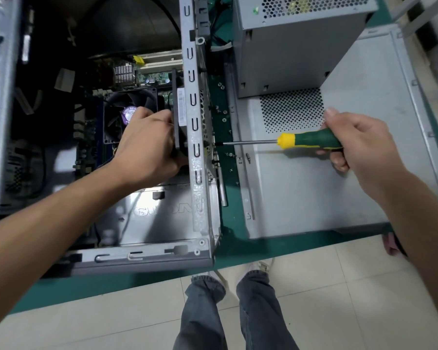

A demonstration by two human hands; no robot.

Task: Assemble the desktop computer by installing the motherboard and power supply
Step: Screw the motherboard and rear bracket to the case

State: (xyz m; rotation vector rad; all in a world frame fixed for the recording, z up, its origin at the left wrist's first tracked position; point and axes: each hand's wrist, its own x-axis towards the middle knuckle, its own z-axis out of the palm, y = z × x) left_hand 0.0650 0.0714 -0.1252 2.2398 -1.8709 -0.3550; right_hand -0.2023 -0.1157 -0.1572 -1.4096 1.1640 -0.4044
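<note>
The screwdriver (283, 142) lies level, its long axis running straight across the green bench (228, 248), tip pointing left and meeting a screw on the rear wall of the open computer case (197, 152); the yellow-collared green handle sits out to the right. The right hand (359, 145) comes in from the bench's near right side with its fingers wrapped round that handle and the thumb laid up over the top. The left hand (149, 145) reaches down inside the case, fingers curled tight around a black rear fan (177, 102) and holding it flat against the inside of that rear wall. Inside the case the motherboard (152, 78) lies on the floor, the CPU cooler fan (129, 109) on it just beside the left knuckles. The grey power supply (293, 46) stands outside, toward the bench's far right, resting on the removed side panel (314, 185). Loose screws (223, 117) are scattered on the bench between case and panel.
</note>
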